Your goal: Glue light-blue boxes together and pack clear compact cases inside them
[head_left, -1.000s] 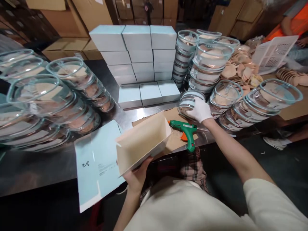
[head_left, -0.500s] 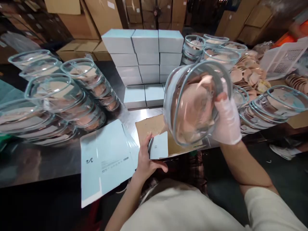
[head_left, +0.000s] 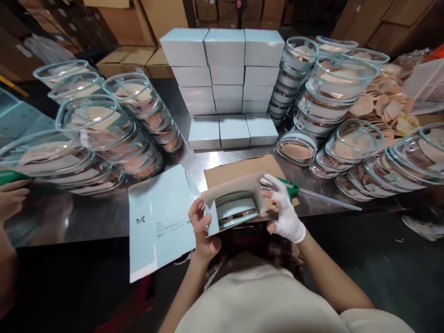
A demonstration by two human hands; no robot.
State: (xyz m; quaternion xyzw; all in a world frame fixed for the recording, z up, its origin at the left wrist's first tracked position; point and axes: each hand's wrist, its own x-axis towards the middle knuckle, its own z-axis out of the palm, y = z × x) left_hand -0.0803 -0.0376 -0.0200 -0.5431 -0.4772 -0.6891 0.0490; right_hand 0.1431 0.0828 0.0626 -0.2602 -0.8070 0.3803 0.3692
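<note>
My bare left hand (head_left: 201, 226) grips the left end of an open pale-blue carton (head_left: 239, 196) at the table's front edge. My right hand (head_left: 282, 210), in a white glove, holds the carton's right end. A glass bowl (head_left: 236, 208) lies inside the carton, its rim showing through the open side. A flat blue carton blank (head_left: 157, 217) lies just left of my left hand. The green glue gun (head_left: 289, 186) rests on a brown cardboard sheet (head_left: 239, 167) behind my right hand.
Stacks of glass bowls stand at left (head_left: 100, 134) and right (head_left: 347, 115). Closed pale-blue boxes (head_left: 224, 74) are piled at the back centre. Round tan pads (head_left: 385, 99) lie far right. Another person's hand (head_left: 10, 199) shows at the left edge. Brown shipping cartons line the back.
My right hand lifted a glass bowl from the right stack, carried it over and put it into the carton. My left hand turned the carton and now holds its left end.
</note>
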